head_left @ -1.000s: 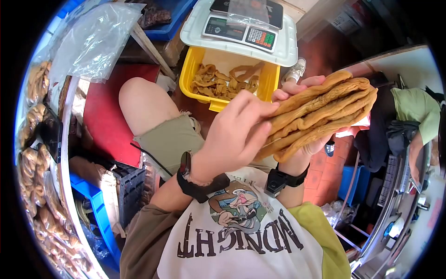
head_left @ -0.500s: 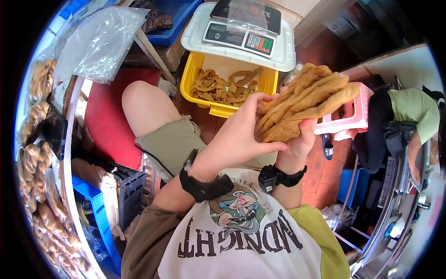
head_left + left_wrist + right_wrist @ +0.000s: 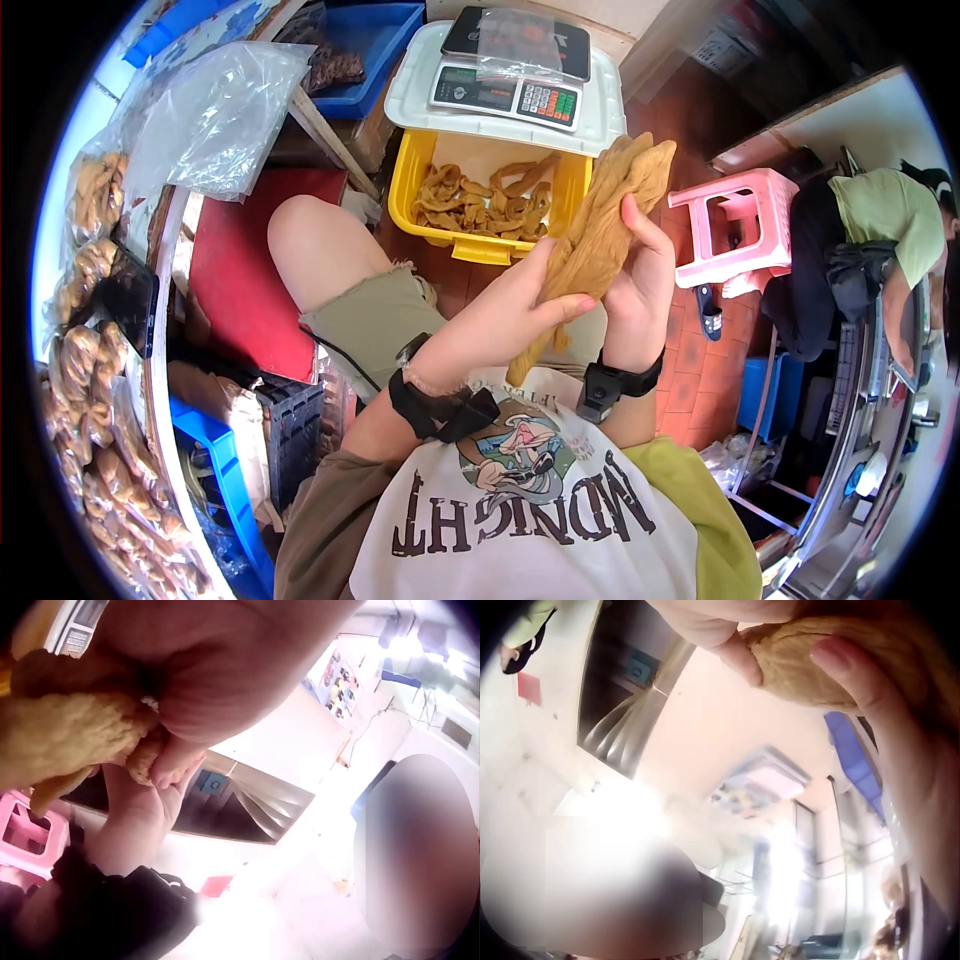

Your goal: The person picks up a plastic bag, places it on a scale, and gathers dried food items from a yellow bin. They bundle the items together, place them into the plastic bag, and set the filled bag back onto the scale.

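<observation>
Both hands hold a bundle of tan, wrinkled, dried-looking strips [image 3: 605, 205] before the chest, in the head view. It stands on a slant, its broad end up and right, a narrow end hanging toward the shirt. My left hand [image 3: 505, 312] grips the lower part, thumb across the front. Higher on the right side, my right hand [image 3: 642, 285] grips it with the thumb against the near face; its other fingers are mostly hidden behind. The right wrist view shows the right thumb [image 3: 866, 686] pressed along the bundle [image 3: 802, 664]. In the left wrist view the bundle [image 3: 71, 735] sticks out leftward.
Beyond the hands is a yellow bin [image 3: 480, 248] of similar strips, partly covered by a white lid [image 3: 410, 95] bearing a scale [image 3: 505, 95]. A pink stool [image 3: 775, 195] stands right, near another person [image 3: 885, 215]. Bagged goods [image 3: 95, 400] line the left side.
The bundle has come left and turned more upright, its folds now closer together. The left hand went from touching its side to gripping its lower part; the right thumb now lies over the front.
</observation>
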Tool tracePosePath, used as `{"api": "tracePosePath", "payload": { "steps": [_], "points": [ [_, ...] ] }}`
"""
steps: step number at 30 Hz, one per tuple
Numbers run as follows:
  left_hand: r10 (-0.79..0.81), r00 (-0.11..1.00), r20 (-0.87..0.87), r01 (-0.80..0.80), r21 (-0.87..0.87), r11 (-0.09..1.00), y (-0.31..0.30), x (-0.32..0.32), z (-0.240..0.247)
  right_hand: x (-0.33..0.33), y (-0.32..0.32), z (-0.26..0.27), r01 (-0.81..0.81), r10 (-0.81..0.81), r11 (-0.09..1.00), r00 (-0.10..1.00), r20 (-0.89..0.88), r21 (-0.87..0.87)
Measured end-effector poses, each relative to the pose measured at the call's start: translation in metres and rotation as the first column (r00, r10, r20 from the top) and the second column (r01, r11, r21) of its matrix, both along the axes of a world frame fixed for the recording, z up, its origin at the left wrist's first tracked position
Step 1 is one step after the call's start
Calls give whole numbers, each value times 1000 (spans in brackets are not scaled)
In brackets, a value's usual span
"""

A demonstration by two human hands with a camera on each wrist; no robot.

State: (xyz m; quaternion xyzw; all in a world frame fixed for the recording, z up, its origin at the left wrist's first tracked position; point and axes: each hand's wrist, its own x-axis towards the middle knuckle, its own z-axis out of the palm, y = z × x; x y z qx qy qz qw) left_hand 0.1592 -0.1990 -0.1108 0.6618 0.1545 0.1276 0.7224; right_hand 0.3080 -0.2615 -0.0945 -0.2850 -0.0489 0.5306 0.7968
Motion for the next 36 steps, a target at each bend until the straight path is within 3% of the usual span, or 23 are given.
{"api": "tracePosePath", "payload": {
  "steps": [3, 5, 6, 8, 9, 10, 11, 12, 14, 19, 20, 22, 27, 29, 30, 32, 34, 35, 36],
  "points": [
    [-14, 999, 39, 18, -92, 996, 3, 2, -2, -7, 7, -4, 46, -44, 998, 998, 52, -36],
    [25, 999, 20, -17, -323, 946, 3, -1, 3, -9, 14, -18, 87, -75, 994, 984, 159, -71],
    [4, 1000, 11, 0, -312, 950, 4, -2, 0, -13, 16, -17, 107, -97, 992, 984, 149, -60],
    [88, 995, 56, -81, -110, 991, 8, -5, -9, -21, 21, -11, 76, -72, 997, 988, 137, -29],
    [71, 996, 50, -66, -100, 993, 11, -7, -8, -22, 22, -7, -9, 2, 998, 992, 125, 54],
    [92, 996, -16, -89, 132, 987, 13, -9, -5, -23, 23, -5, 5, -12, 998, 993, 119, 62],
    [130, 989, -72, -96, 358, 929, 14, -11, -1, -24, 24, -4, -3, -9, 998, 985, 175, 68],
    [122, 990, -77, -87, 364, 927, 13, -12, 6, -24, 26, -4, -14, -3, 997, 973, 231, 73],
    [230, 958, -169, -90, 586, 805, 7, -13, 18, -17, 25, -11, 17, -31, 998, 977, 212, 67],
    [251, 963, -93, -111, 713, 692, -6, -8, 6, -14, 20, -17, 179, -150, 980, 948, 281, -84],
    [248, 967, -64, -122, 736, 666, -10, -7, 5, -12, 18, -15, 178, -152, 978, 964, 217, -108],
    [258, 965, -54, -131, 752, 646, -18, -7, 5, -9, 13, -15, 180, -160, 976, 975, 156, -125],
    [263, 964, 37, -198, 761, 617, -19, -12, 4, -16, 4, -6, 157, -161, 985, 985, 63, 65],
    [126, 990, 59, -137, 577, 805, -13, -20, 6, -23, 0, 1, 116, -133, 982, 985, 108, 148],
    [126, 990, 61, -138, 582, 801, -11, -24, 11, -26, -3, 3, 77, -112, 972, 983, 149, 221],
    [28, 999, -18, -19, 381, 924, -10, -31, 23, -29, -7, 7, 41, -94, 961, 979, 180, 274],
    [52, 999, 1, -46, 484, 874, -14, -37, 26, -34, -8, 14, 34, -78, 943, 989, 122, 331],
    [80, 997, 18, -76, 574, 816, -15, -39, 26, -41, -9, 19, 23, -71, 943, 989, 133, 331],
    [92, 995, 31, -93, 571, 816, -13, -41, 20, -53, -9, 28, 68, -155, 972, 906, 394, 226]
  ]
}}
